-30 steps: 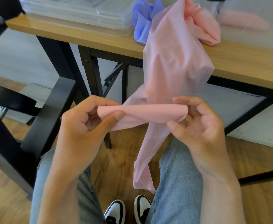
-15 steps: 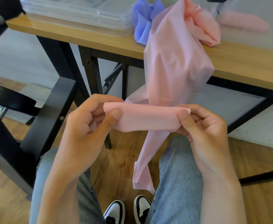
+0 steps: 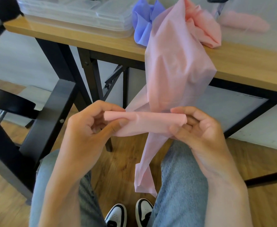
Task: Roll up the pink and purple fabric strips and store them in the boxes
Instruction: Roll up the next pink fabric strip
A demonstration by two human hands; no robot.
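Observation:
A long sheer pink fabric strip [image 3: 177, 66] hangs from the wooden table [image 3: 242, 63] down over my lap. Its near part is wound into a short horizontal roll [image 3: 149, 122] held above my knees. My left hand [image 3: 91, 130] pinches the roll's left end between thumb and fingers. My right hand [image 3: 200, 130] grips the right end, fingers curled round it. A loose tail [image 3: 144, 179] dangles between my legs. A purple fabric strip [image 3: 144, 22] lies bunched on the table, beside more crumpled pink fabric [image 3: 206, 31]. Clear plastic boxes [image 3: 75, 13] stand stacked at the table's left.
A black chair [image 3: 41, 122] stands at my left, close to my left knee. The table's black metal legs [image 3: 88, 74] and crossbars are just ahead. A pink fuzzy object [image 3: 244, 23] lies at the far right of the table. Wooden floor lies below.
Both hands have turned the roll, taking up a little more of the hanging strip. My right fingers have shifted their grip round the roll's right end.

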